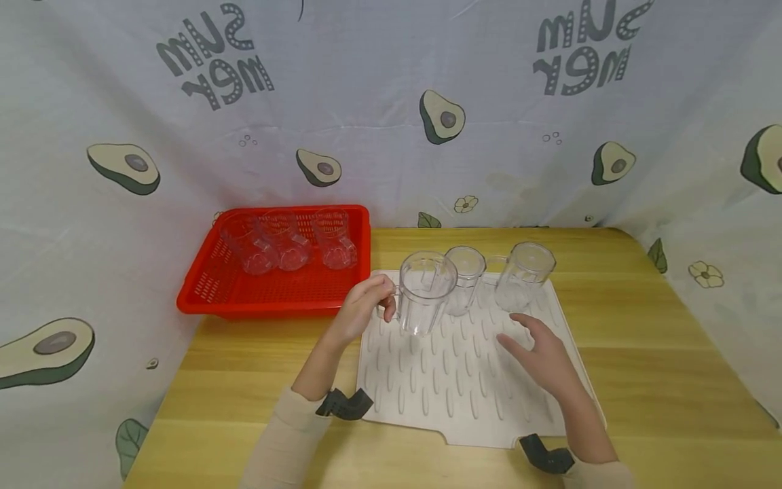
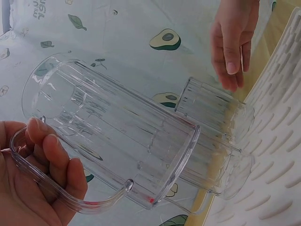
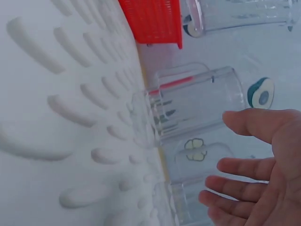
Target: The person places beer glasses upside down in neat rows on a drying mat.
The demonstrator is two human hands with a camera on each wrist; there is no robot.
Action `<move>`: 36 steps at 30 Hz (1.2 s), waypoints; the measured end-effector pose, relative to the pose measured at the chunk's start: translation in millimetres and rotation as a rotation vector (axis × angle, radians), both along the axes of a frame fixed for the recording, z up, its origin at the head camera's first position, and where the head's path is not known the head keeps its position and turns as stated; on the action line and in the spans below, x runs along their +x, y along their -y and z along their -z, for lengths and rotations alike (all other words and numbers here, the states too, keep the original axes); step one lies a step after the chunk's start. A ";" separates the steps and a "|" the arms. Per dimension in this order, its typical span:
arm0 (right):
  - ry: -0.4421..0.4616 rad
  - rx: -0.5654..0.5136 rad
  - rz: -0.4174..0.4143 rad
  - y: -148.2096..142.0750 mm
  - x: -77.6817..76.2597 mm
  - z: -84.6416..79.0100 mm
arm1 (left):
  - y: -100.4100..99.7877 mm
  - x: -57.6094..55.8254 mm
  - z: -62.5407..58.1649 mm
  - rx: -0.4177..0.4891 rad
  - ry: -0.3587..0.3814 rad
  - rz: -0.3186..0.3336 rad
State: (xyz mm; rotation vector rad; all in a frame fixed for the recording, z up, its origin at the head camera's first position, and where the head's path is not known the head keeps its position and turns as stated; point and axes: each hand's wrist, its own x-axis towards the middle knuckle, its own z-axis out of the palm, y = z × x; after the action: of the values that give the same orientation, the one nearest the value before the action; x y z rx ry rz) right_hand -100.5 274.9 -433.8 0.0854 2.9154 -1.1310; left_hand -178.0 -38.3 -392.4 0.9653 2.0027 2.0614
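My left hand (image 1: 365, 307) grips the handle of a clear mug (image 1: 427, 292), held up over the left part of a white ribbed draining mat (image 1: 440, 380). In the left wrist view the fingers curl round that mug's handle (image 2: 70, 197). Two more clear mugs stand on the mat's far side, one in the middle (image 1: 466, 278) and one at the right (image 1: 527, 275). Just in front of the right mug hovers my right hand (image 1: 544, 356), thumb and fingers spread, holding nothing. The right wrist view shows the same spread hand (image 3: 263, 174) beside the standing mugs.
A red plastic basket (image 1: 275, 292) at the back left contains several clear mugs (image 1: 334, 241). The mat lies on a wooden table (image 1: 660, 353). A white curtain printed with avocados (image 1: 379, 88) hangs behind and at both sides.
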 end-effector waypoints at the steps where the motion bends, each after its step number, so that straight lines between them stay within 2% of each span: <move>1: -0.010 -0.009 -0.003 2.5 -1.1 -1.6 | -0.1 0.2 0.2 -0.001 -0.003 -0.001; 11: -0.095 -0.106 -0.014 24.7 -6.4 -14.2 | -4.7 1.8 3.0 -0.005 0.013 0.020; 17: -0.168 -0.171 -0.032 38.4 -8.8 -16.9 | -6.8 2.6 5.7 -0.003 0.026 0.034; 22: -0.185 -0.212 -0.060 49.8 -10.9 -17.7 | -7.4 3.9 7.4 0.000 0.025 0.034; 28: -0.140 -0.233 -0.078 61.9 -14.0 -19.3 | -6.6 4.7 8.5 0.006 0.035 0.033; 36: 0.016 -0.282 -0.095 69.7 -20.4 -21.3 | -6.5 7.3 6.5 0.007 0.026 0.034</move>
State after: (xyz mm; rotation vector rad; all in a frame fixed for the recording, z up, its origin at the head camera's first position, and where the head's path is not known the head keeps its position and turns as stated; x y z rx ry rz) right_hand -120.9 205.2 -412.5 -0.0457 2.6800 -1.5000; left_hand -170.7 -31.7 -398.9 0.9614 1.9546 2.0540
